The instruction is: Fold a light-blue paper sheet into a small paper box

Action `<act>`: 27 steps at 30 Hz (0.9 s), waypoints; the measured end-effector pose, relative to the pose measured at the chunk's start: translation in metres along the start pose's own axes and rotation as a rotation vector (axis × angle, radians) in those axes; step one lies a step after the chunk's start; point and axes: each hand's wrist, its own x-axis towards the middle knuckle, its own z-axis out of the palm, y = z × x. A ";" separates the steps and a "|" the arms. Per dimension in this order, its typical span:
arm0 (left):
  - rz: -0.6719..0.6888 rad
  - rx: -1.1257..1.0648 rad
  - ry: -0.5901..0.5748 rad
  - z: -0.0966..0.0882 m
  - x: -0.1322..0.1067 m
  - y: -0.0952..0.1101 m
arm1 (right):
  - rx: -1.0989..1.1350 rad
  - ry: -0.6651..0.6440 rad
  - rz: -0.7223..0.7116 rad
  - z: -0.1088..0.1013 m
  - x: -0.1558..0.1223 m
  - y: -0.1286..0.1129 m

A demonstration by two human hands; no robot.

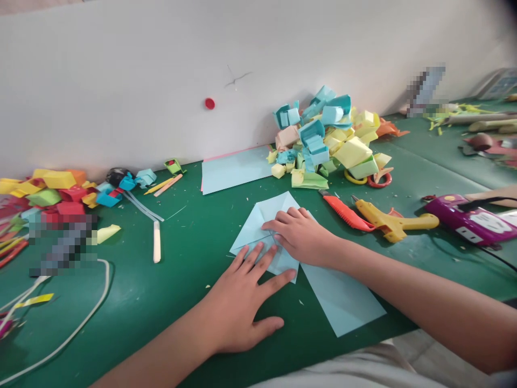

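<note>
A light-blue sheet of paper point(245, 229), creased into a many-sided shape with flaps folded in, lies on the green table in front of me. My left hand point(246, 291) rests on its near edge, fingers spread and palm down; the thumb and index finger stick out to the right. From the right, my right hand point(301, 234) presses on the paper's middle with fingers bent, index finger and thumb close together at a fold. What lies under its palm is hidden. Another light-blue sheet point(343, 302) is flat on the table, partly under my right wrist.
Folded paper pieces are heaped at the back point(319, 143) and left point(56, 194). To the right lie a red utility knife point(347, 213), a yellow glue gun point(396, 218), red-handled scissors point(379, 179) and a purple power strip point(468, 218). A white cable point(91, 323) curves at left. A white wall stands behind.
</note>
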 end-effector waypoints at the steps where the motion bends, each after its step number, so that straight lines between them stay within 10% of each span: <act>1: -0.005 -0.001 -0.009 -0.001 0.000 0.001 | -0.001 0.001 0.002 0.000 0.000 0.000; 15: 0.017 -0.011 0.041 0.000 -0.002 0.000 | 0.062 -0.084 -0.143 -0.029 -0.015 0.020; 27: 0.005 -0.043 0.023 -0.001 -0.002 -0.001 | -0.016 -0.181 0.089 -0.035 -0.015 0.051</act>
